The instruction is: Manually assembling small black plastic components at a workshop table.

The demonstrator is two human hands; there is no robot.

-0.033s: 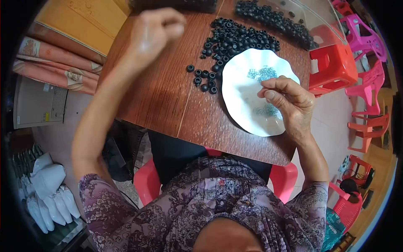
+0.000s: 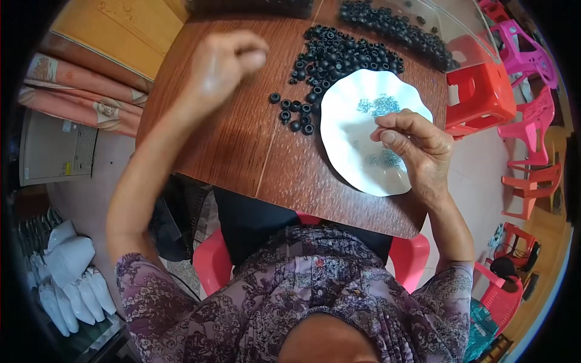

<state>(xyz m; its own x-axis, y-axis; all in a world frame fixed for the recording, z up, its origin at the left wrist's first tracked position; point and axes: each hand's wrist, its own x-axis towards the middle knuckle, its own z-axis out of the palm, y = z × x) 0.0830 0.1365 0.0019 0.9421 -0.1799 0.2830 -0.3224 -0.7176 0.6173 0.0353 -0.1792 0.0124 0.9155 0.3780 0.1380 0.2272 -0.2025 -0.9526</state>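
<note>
A white plate with a wavy rim point(image 2: 334, 130) lies on the wooden table. Small glittering clear pieces point(image 2: 382, 106) are spread in two patches on it. Above the plate, my right hand point(image 2: 420, 148) is closed in a pinch of thumb and forefinger; whatever sits between the tips is too small to make out. Out over the left part of the table is my left hand point(image 2: 227, 63), slightly smeared, its fingers curled and thumb drawn in; what it holds, if anything, is hidden. Between the hands lies a heap of black round hollow pieces point(image 2: 348, 57), several of them loose nearer to me.
A clear container point(image 2: 399, 27) with more black pieces stands at the far right of the table point(image 2: 212, 139). A dark tray point(image 2: 254, 7) shows at the far edge. Red stools point(image 2: 484, 100) and pink chairs point(image 2: 529, 121) stand to the right. White bags point(image 2: 75, 290) are at lower left.
My left hand has come slightly nearer to me. My right hand and the plate are practically where they were.
</note>
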